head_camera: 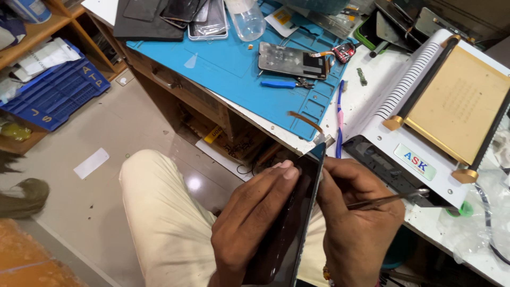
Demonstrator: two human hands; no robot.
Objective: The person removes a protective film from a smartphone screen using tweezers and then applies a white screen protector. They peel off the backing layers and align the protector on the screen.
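Two hands on one phone, held edge-up over our lap.

Our left hand [255, 223] clamps the phone [295, 223] — its long axis runs away from us toward the bench [372, 90]. Our right hand [361, 223], just beside the edge, grips one pair of tweezers [388, 200] — pointing right, away from the phone.

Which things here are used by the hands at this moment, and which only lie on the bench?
In use:
- phone screen panel, held by left hand
- tweezers, in right hand

Lying about:
- opened phone on blue mat
- blue-handled cutters
- toothbrush
- plastic bottle
- screen-separator machine
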